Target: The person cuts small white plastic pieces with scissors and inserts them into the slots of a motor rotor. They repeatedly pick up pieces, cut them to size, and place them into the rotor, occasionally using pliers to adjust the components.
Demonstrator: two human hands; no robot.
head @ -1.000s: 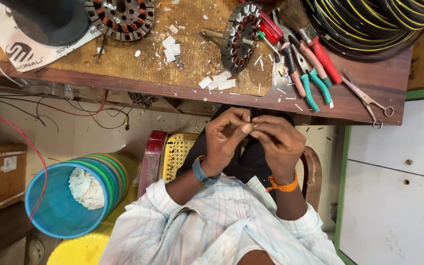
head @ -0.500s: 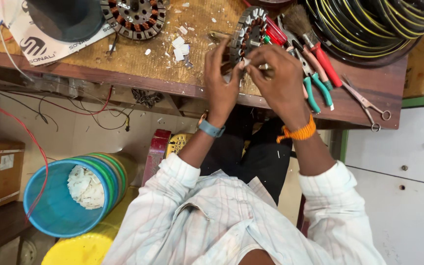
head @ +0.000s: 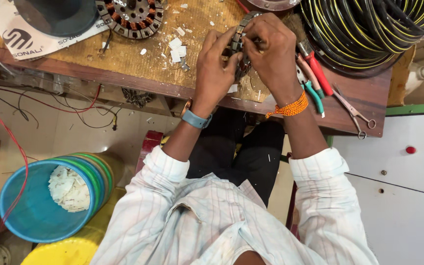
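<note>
At tabletop edge, both hands on one stator core (head: 241, 46), ring stood on its rim. Left hand (head: 215, 68) grip closed round near side of core, thumb and fingers pinching rim. Right hand (head: 271, 51) grip closed over top and far side, fingertips pressed at slots; whether a paper slip is pinched there, cannot tell. Slots mostly hidden by fingers, so share already lined not readable. Judged mid-job: core in hand, no winding seen on it. White paper scraps (head: 176, 46) scattered on tabletop (head: 123, 59) just beside. Second stator core (head: 131, 14) lying flat further left, untouched. Pliers (head: 312, 81) and scissors (head: 354, 110) right of hands, idle. Black-yellow wire coil (head: 369, 29) at far right. Blue bucket (head: 40, 206) of paper offcuts on floor below.
</note>
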